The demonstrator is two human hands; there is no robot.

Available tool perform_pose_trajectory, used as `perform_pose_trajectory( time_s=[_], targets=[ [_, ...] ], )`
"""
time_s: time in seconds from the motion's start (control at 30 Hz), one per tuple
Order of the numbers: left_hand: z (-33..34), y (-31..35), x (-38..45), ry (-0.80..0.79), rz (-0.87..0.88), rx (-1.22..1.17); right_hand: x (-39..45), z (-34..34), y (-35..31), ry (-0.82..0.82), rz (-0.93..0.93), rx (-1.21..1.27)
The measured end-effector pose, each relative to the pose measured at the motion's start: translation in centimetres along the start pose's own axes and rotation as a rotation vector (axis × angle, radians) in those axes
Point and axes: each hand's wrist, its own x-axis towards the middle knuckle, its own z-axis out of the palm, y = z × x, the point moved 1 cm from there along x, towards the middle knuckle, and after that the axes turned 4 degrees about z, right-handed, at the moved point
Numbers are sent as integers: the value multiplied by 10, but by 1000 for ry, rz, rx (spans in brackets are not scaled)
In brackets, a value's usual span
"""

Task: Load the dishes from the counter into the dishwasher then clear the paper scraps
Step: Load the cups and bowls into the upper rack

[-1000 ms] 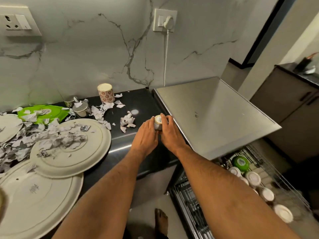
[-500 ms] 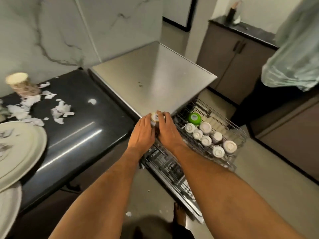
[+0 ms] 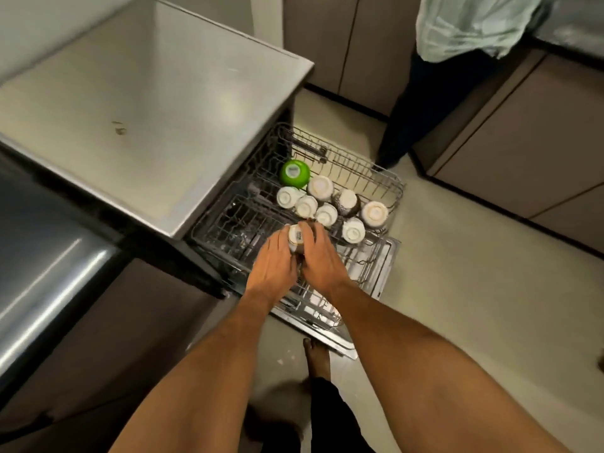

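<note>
My left hand point(image 3: 273, 266) and my right hand point(image 3: 318, 256) together hold a small white cup point(image 3: 295, 237), upside down with its base showing, just above the near part of the pulled-out upper rack point(image 3: 389, 188) of the dishwasher. Several white cups point(image 3: 320, 188) stand upside down in that rack, with a green bowl point(image 3: 294, 173) behind them. The lower rack point(image 3: 313, 305) shows below my hands. Most of the held cup is hidden between my palms.
The steel dishwasher top point(image 3: 147, 103) lies at the upper left, the black counter point(image 3: 42, 256) at the far left. Another person point(image 3: 457, 44) stands at the upper right by brown cabinets point(image 3: 523, 132). My bare foot point(image 3: 315, 358) is on the pale floor near the open door.
Both hands have carried the cup from the counter's edge rightward and down over the upper rack. My view has swung right, so the plates and paper scraps have left the frame.
</note>
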Motion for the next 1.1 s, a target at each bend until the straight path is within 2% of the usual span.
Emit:
perform_pose_trajectory(
  time_s=[0.3,0.6,0.9,1.1],
  targets=[
    [103,19,38,-160,-4,-50,9,36,101,-98,171,47],
    [174,15,66,-269,0,-5,28,67,151,-177,310,23],
    [201,3,77,-351,-48,30,38,93,166,-224,313,3],
    [189,5,77,-297,-17,18,38,85,164,-188,284,-5]
  ],
)
